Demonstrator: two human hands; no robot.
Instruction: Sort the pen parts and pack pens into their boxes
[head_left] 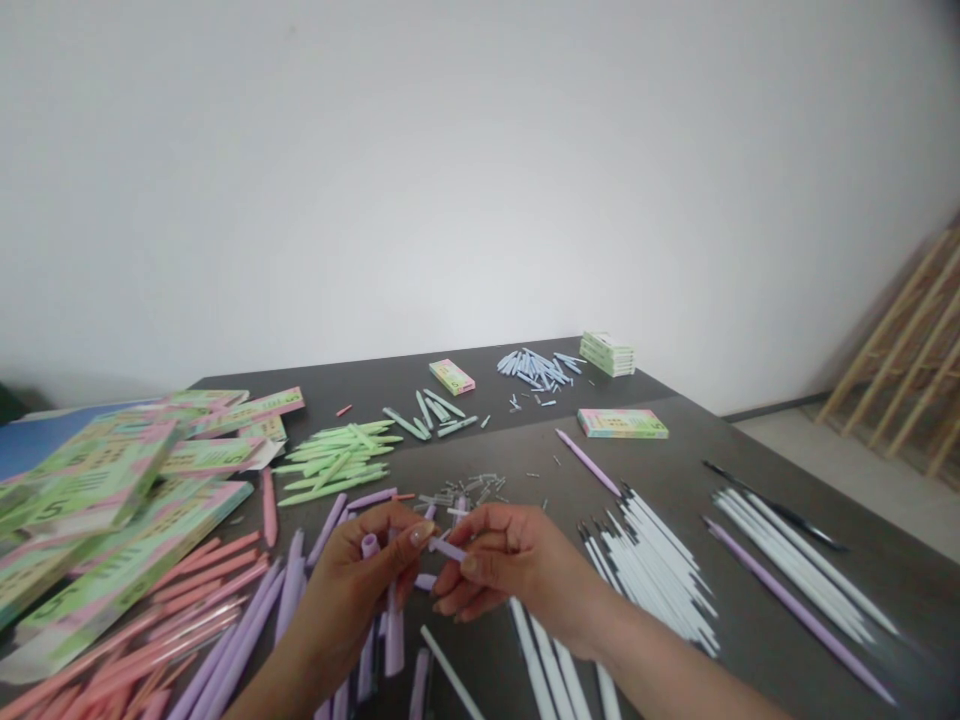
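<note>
My left hand (358,572) is closed around a purple pen barrel (394,640), which hangs below the fingers with its lower end showing. Thumb and forefinger of that hand meet one end of a small purple pen part (448,549). On the other end, my right hand (517,555) has its fingertips pinched. Whether the two hands are joining or parting anything there, I cannot tell. Beneath and behind the hands lie more purple barrels (247,635) and a scatter of small clear pieces (480,487). White refills with dark tips (652,570) lie to the right.
Printed cartons (112,480) and coral barrels (206,570) cover the left side. Green barrels (341,460) and blue parts (536,368) lie farther back. A carton stack (607,354) stands near the back edge. Two purple pens (795,610) (589,462) lie at right.
</note>
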